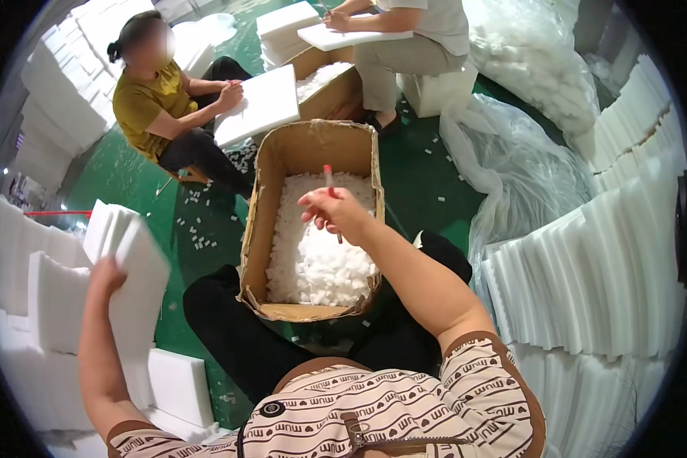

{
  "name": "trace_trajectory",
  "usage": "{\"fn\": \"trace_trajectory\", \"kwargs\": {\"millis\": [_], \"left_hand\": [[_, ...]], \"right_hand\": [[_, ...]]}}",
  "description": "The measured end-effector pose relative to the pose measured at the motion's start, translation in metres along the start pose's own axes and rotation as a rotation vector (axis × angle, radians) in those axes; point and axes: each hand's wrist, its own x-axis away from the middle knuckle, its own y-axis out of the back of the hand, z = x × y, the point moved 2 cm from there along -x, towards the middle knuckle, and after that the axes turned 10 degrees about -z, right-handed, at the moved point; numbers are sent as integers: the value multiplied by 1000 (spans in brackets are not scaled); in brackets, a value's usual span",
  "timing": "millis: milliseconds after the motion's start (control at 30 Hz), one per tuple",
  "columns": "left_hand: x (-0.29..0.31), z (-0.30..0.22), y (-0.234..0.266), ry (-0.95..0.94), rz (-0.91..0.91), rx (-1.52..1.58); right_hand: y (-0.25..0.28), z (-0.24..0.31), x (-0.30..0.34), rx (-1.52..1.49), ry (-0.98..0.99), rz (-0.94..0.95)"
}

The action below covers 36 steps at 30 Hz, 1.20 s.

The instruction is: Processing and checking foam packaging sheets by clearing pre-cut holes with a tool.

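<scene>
Over the open brown cardboard box with worn, ragged edges (253, 229), the right hand (334, 210) holds a slim, red-tipped pen-like tool (329, 180), while at the left side the left hand (108, 276) is at the edge of a broad, flat white foam slab (139, 294). That slab stands steeply beside thick white foam sheets (57, 294), well apart from the box.

The slab could catch on those neighbouring sheets and topple or bend them, since they stand so close together. It could also slip if the left hand has only its edge. The tool seems lightly held; loosened fingers might let it drop into the loose white foam bits (313, 263) filling the box, where it would be hard to spot.

The right forearm reaches inward and forward from the lower right, elbow bent, with the hand above the bits, fingers curled and pinching the tool, which is nearly upright. The left arm stretches out to the left, forearm rising from the lower edge. Blur hides the left fingers, so I cannot tell whether they are closed on the slab or merely touching it.
</scene>
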Motion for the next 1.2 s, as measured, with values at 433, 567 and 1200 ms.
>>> {"fn": "trace_trajectory", "kwargs": {"millis": [433, 567, 1200], "left_hand": [[143, -293, 32, -1060, -1165, 611], [147, -315, 26, -1020, -1022, 659], [50, -294, -62, -213, 807, 1721]], "right_hand": [[77, 30, 23, -588, 84, -325], [112, 27, 30, -580, 119, -493], [112, 71, 21, -148, 98, -523]]}}
